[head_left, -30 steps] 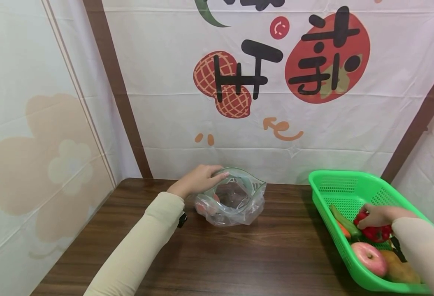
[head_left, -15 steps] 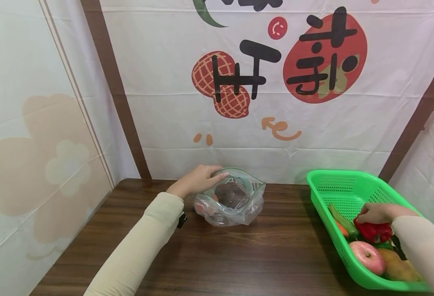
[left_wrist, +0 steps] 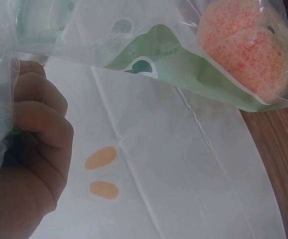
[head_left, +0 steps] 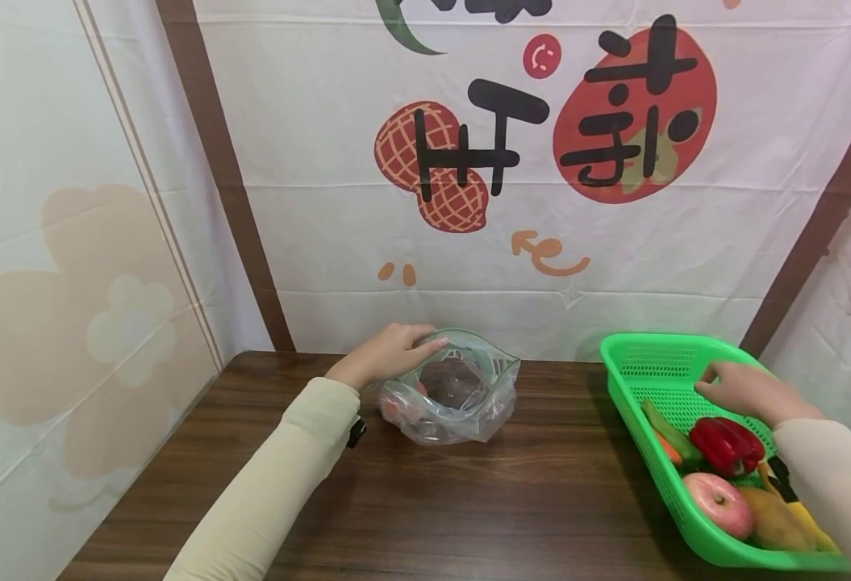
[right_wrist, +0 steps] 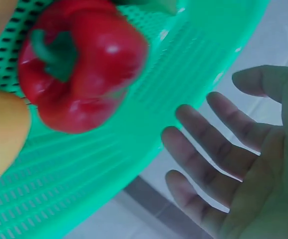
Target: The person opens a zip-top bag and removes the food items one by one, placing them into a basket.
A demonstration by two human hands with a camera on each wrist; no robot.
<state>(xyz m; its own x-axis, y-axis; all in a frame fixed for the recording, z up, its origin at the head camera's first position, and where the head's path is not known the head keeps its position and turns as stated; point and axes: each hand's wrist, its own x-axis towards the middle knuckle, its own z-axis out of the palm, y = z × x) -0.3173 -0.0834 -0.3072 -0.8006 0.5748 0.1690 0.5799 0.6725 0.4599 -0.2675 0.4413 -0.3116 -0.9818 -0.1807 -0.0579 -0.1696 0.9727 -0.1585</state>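
Note:
My left hand [head_left: 387, 355] grips the rim of a clear zip bag [head_left: 469, 429], whose mouth stands wide. In the left wrist view the fingers curl at the plastic, and a pink speckled fruit like a peach [left_wrist: 248, 55] shows inside the bag. Over the green basket [head_left: 617, 379] hovers my right hand [head_left: 748, 391], holding nothing; its fingers are spread and loosely bent in the right wrist view. Just below it a red bell pepper [head_left: 726, 445] lies in the basket, its green stem [right_wrist: 44, 47] visible in the right wrist view.
Also in the basket are a pink apple [head_left: 719, 504], a brown pear-like fruit [head_left: 773, 520], a long green vegetable [head_left: 668, 428], something orange [head_left: 667, 449] and a yellow item [head_left: 813, 528] partly behind the sleeve. The brown wooden table [head_left: 541, 500] meets a printed cloth [head_left: 323, 226] behind.
My right hand has let go of the red bell pepper and lifted up and away from it. The pepper stays in the basket. My left hand keeps its place on the bag.

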